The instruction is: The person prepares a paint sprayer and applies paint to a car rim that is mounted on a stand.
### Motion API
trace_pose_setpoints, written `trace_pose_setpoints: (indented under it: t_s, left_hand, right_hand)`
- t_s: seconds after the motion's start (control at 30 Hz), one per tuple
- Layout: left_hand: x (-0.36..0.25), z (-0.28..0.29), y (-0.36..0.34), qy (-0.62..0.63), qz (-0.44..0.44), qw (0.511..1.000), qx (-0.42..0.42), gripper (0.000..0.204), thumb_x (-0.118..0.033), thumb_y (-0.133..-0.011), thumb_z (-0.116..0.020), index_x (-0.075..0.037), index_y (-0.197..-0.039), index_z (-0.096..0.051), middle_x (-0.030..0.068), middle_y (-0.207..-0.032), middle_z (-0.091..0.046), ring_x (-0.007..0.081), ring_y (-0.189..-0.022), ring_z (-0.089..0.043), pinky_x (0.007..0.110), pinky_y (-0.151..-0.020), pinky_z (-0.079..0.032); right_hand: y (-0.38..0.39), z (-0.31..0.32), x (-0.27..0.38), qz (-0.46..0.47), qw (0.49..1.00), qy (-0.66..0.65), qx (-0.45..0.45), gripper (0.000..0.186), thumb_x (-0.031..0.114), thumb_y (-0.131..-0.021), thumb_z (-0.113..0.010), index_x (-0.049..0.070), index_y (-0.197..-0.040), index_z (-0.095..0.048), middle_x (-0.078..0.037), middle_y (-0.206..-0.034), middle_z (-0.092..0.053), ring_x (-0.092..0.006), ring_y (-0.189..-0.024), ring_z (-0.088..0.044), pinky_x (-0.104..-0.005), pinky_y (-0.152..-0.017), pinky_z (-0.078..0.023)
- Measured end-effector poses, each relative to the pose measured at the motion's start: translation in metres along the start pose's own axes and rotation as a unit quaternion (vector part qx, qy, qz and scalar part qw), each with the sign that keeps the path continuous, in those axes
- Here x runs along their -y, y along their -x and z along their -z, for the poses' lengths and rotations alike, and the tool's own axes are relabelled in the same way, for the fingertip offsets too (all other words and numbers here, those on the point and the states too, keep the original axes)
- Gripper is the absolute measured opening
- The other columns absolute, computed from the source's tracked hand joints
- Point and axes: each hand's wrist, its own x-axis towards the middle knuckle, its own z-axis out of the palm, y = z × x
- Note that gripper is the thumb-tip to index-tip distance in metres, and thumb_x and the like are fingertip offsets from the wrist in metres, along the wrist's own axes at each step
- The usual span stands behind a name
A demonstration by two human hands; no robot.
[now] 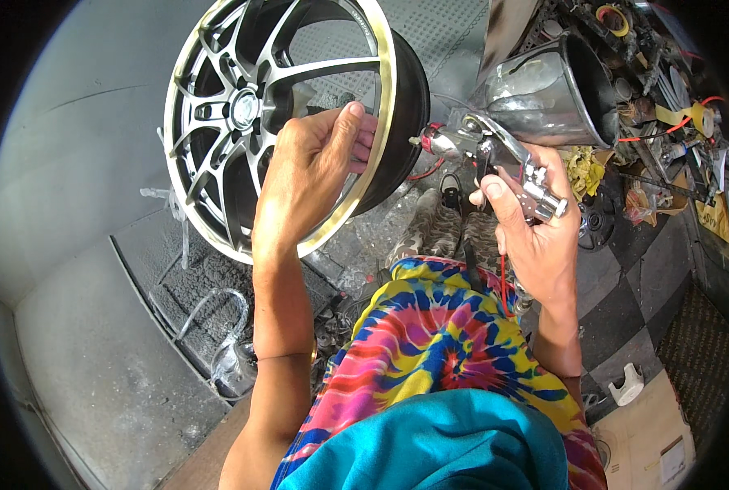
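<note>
A multi-spoke alloy wheel [385, 73], grey on its face with a yellowish outer lip and black barrel, stands tilted at the upper left. In front of its right side is my left hand [319, 151], fingers curled and thumb lying along them beside the lip. My palm is turned away, so anything inside those fingers is hidden. My right hand [536, 233] is wrapped around a metal spray gun [483, 147] with a red ring behind its nozzle. The nozzle points left toward the wheel's edge, apart from it. A red hose [505, 286] hangs below the gun.
A paint-stained metal bucket [536, 94] lies tipped at the upper right, near cluttered tools and tape rolls [697, 120]. Clear plastic tubing [235, 327] lies on a dark fleecy mat [197, 286] at left. A white plastic piece [626, 384] sits on cardboard [654, 425] at lower right.
</note>
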Motion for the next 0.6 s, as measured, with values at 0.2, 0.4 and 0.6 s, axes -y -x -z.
trace_pose_setpoints:
  t_s: [0.2,0.4,0.6]
  left_hand:
    - [0.0007,-0.0001,-0.0011,0.001,-0.006,1.0,0.0,0.047,-0.031,-0.112,-0.053,0.009,-0.107,-0.075,0.0127,-0.085,-0.076,0.0158,-0.076,-0.071,0.03,-0.073,-0.059]
    - [-0.0008,-0.0002,-0.0039,0.001,-0.003,1.0,-0.002,0.048,-0.031,-0.113,-0.052,0.011,-0.106,-0.075,0.0131,-0.085,-0.076,0.0163,-0.076,-0.071,0.031,-0.073,-0.06]
    - [-0.0004,-0.0018,-0.0089,0.001,-0.015,1.0,-0.002,0.049,-0.032,-0.113,-0.052,0.011,-0.106,-0.075,0.0136,-0.086,-0.076,0.017,-0.077,-0.072,0.031,-0.074,-0.06]
  right_hand:
    - [-0.0041,0.0014,0.0057,-0.013,1.0,-0.017,-0.009,0.034,0.014,-0.099,-0.076,-0.001,-0.126,-0.061,-0.006,-0.099,-0.073,-0.0082,-0.088,-0.069,-0.0245,-0.078,-0.055]
    - [-0.0034,0.0003,0.0055,-0.006,1.0,-0.014,-0.011,0.034,0.013,-0.099,-0.076,-0.001,-0.126,-0.062,-0.006,-0.099,-0.074,-0.0086,-0.087,-0.07,-0.0251,-0.078,-0.055]
    - [0.0016,0.0001,-0.0017,0.014,1.0,0.015,0.01,0.031,0.014,-0.103,-0.07,0.002,-0.128,-0.057,-0.007,-0.094,-0.074,-0.0024,-0.063,-0.06,-0.0184,-0.047,-0.043]
